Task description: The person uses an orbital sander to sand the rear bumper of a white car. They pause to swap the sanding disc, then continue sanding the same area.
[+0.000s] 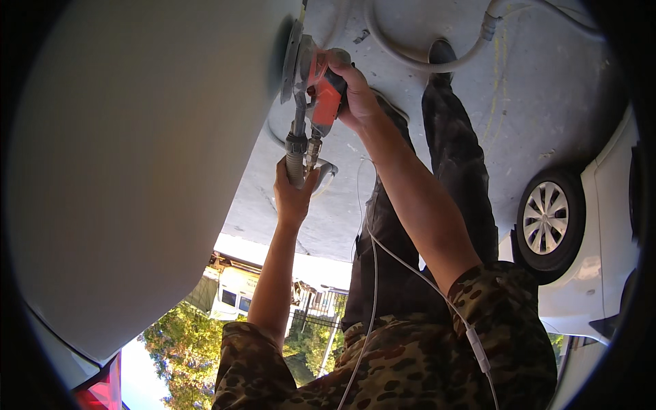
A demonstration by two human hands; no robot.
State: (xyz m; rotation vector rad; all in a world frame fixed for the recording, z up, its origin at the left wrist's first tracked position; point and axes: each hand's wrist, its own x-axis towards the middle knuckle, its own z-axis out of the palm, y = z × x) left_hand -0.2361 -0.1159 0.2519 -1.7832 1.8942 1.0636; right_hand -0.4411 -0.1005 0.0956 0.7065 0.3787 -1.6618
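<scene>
1. Grey concrete floor (465, 123), scuffed, with faint yellow lines (501, 78); daylight, trees (188, 345) and a fence (320, 320) show behind.
2. Large pale panel (137, 171) fills the left side; a red lamp (101, 391) sits by its lower corner.
3. Right side: white car (605, 205) with a black-tyred, silver-spoked wheel (547, 217).
4. Obstructions: thick pale hose (410, 60) loops on the floor and crosses one dark shoe (443, 49) in view; over or under, cannot tell. Small dark piece (361, 36) lies near the loop. White cable (374, 273) hangs before the dark trousers (465, 164); the right forearm also covers part of them.
5. Red sander (328, 96) is at the panel's right edge, round pad (292, 61) facing it; actual contact cannot be told.
6. Right hand (358, 99): fingers wrapped round the sander's body, part of the grip hidden.
7. Left hand (294, 198): fingers closed about the ribbed grey hose (294, 160) below the sander, beside a metal fitting (313, 149); some fingers hidden.
8. Containers: hoses enclosed, contents hidden.
</scene>
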